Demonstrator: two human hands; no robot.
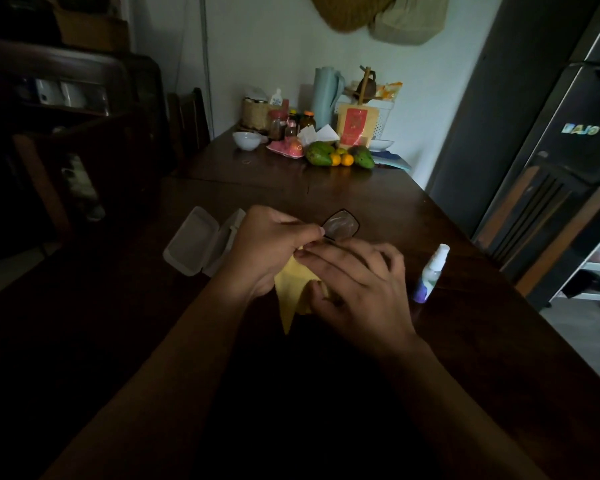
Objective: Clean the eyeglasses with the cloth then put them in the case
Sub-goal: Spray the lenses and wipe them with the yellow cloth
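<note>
Dark-rimmed eyeglasses [341, 225] are held above the wooden table [361, 195], one lens sticking out beyond my fingers. My left hand [267, 247] pinches the frame near that lens. A yellow cloth [291, 289] hangs between both hands, and my right hand [357, 289] grips it against the hidden part of the glasses. A white eyeglass case [201, 242] lies open on the table, just left of my left hand.
A small spray bottle [430, 273] with a white cap lies right of my right hand. At the table's far end stand a bowl [246, 140], jars, fruit [340, 156] and a blue jug [326, 95]. A dark fridge [568, 133] stands at right, chairs at left.
</note>
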